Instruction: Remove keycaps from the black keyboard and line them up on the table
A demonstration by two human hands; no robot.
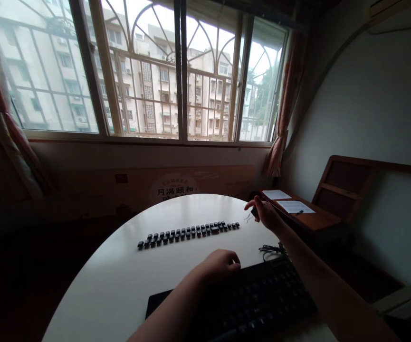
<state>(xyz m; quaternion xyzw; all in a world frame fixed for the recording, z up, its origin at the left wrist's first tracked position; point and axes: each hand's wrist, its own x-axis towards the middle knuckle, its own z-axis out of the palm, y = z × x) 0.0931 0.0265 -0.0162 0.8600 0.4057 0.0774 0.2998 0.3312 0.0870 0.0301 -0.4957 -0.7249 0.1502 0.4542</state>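
Observation:
A black keyboard (pixel 248 299) lies at the near edge of a round white table (pixel 119 270). My left hand (pixel 219 265) rests curled on the keyboard's far left edge, fingers bent down onto it. My right hand (pixel 264 213) reaches out past the right end of a long row of loose black keycaps (pixel 189 232), fingers pinched on a small dark piece that looks like a keycap. A thin wire tool (pixel 248 217) lies on the table just left of that hand.
The keyboard's black cable (pixel 271 249) curls on the table by my right forearm. A low wooden side table (pixel 308 216) with white papers (pixel 294 206) stands to the right, beside a leaning wooden frame (pixel 348 183). A large window (pixel 176 71) fills the far wall.

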